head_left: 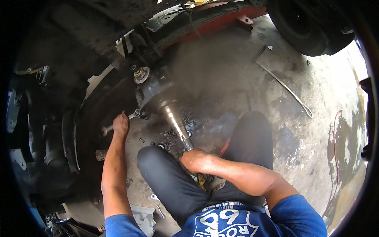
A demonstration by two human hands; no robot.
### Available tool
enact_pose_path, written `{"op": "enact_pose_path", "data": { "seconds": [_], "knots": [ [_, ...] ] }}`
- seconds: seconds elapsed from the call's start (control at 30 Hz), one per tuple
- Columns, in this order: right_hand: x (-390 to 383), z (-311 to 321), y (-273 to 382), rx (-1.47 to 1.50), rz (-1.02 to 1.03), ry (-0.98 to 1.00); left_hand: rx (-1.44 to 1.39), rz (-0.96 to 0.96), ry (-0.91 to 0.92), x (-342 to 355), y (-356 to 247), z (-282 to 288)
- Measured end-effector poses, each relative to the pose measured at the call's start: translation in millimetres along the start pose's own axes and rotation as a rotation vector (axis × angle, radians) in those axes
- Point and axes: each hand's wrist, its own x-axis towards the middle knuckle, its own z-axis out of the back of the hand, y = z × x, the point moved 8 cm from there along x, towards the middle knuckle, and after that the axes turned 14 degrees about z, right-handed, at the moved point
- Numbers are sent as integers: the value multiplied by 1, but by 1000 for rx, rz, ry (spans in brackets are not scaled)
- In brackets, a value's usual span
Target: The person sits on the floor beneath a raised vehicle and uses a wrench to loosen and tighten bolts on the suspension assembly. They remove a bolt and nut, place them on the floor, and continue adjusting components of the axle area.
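Observation:
A wheel spindle [174, 118], bright metal, sticks out toward me from a dark, greasy steering knuckle [154, 85]. My right hand [194, 160] is closed round its threaded near end, fingers partly hidden by the back of the hand. To the left, my left hand [121, 123] grips a combination wrench [134, 115] by its middle. The wrench's far end meets a nut or bolt at the knuckle's lower left side; exactly how it sits there is too dark to tell. A greasy round fitting with a nut [141, 74] tops the knuckle.
Dark vehicle parts hang along the left and above. A tyre [300, 25] stands at the upper right. On the concrete floor [292, 130] lie a long bent rod [286, 87], a red hose [334, 158], a socket [160, 212] and another wrench [154, 197].

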Motion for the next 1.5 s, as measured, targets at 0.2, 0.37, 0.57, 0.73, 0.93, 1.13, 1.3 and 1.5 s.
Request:
{"op": "enact_pose_path", "data": {
  "seconds": [0.2,0.37,0.57,0.73,0.93,1.13,1.3,1.5],
  "knots": [
    [13,-26,-11,174,9,-10,-64,-316,-240,46,-38,30],
    [29,-51,-20,-434,220,-99,-161,-306,-161,26,-29,69],
    [38,-56,-8,-424,251,19,-195,-12,127,-68,-23,64],
    [25,-25,7,44,174,34,-196,84,218,-117,-29,67],
    [16,-9,6,-4,110,-13,-124,39,183,-127,-43,84],
    [13,-4,12,-91,129,82,-112,6,467,-131,-69,83],
    [-1,6,-2,-52,-16,77,-218,76,545,-117,-64,59],
    [-5,1,-3,-87,4,55,-77,-204,105,-64,-15,35]
  ]
}}
